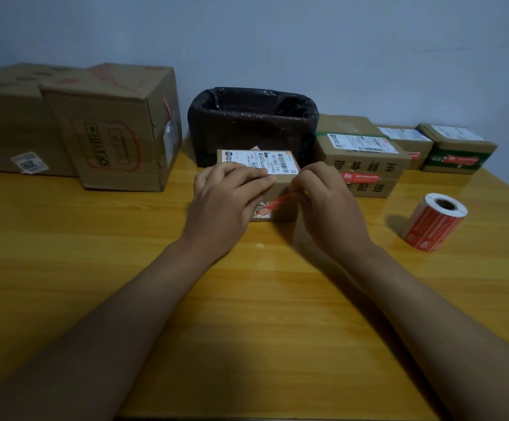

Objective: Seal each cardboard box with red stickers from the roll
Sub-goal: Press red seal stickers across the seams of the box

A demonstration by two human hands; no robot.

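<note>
Both forearms are bare to the frame's lower edge: no sleeves, watch, bracelets or gloves. The left hand [226, 202] and right hand [326, 205] wear no rings.

You had bare counter [247, 299] near you. Big boxes [74, 126] blocked far left, the bin [253, 129] stood behind the small box [280, 189], boxes [365, 156] lined far right, the roll [434, 221] sat right.

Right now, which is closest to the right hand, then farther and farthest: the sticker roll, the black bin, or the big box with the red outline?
From the right hand:
1. Black bin, just behind, slightly left.
2. Sticker roll, to the right.
3. Big box, far left.
</note>
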